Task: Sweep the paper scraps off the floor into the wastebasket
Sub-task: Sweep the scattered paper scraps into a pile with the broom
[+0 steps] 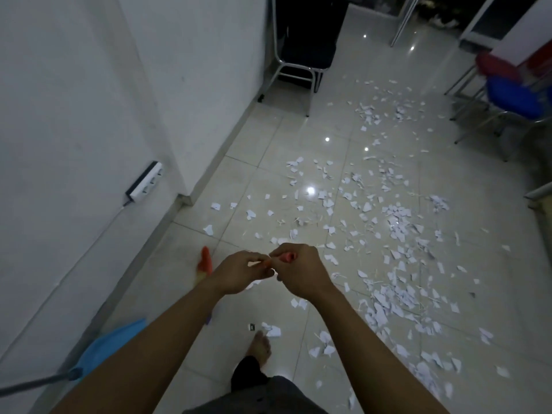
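progress: hardly begun | paper scraps point(397, 231) strewn over floor point(268, 138), none gathered | left grip point(239, 273) and right grip point(301, 273) both pinch red handle point(288, 257) (a broom's, probably) | wastebasket unseen

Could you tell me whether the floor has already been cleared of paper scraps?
No, many paper scraps lie scattered across the floor tiles.
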